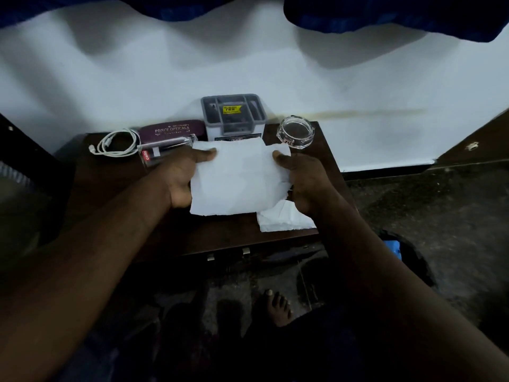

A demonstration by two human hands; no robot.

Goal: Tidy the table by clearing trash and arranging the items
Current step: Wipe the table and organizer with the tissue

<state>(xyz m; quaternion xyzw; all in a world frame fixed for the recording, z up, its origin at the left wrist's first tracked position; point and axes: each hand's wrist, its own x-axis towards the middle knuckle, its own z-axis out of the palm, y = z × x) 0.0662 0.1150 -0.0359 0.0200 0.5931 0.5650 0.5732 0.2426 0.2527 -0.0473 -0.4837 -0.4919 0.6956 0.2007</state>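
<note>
A white sheet of paper (238, 179) is held over the small dark table (115, 188). My left hand (183, 176) grips its left edge, thumb on top. My right hand (304, 183) pinches the right edge. A second white paper (283, 220) lies flat on the table by the front right corner, partly under my right wrist. Behind the sheet stand a grey plastic organiser box (233, 115), a maroon spectacle case (172, 130) and a clear pen box (154, 155). A glass ashtray (297, 131) sits at the back right, a coiled white cable (117, 144) at the back left.
The table stands against a white wall (358, 86); dark blue curtains (399, 15) hang above. Dark floor lies to the right, with a blue object (392, 248) near the table's front right corner. My bare foot (276, 306) is under the table's front edge.
</note>
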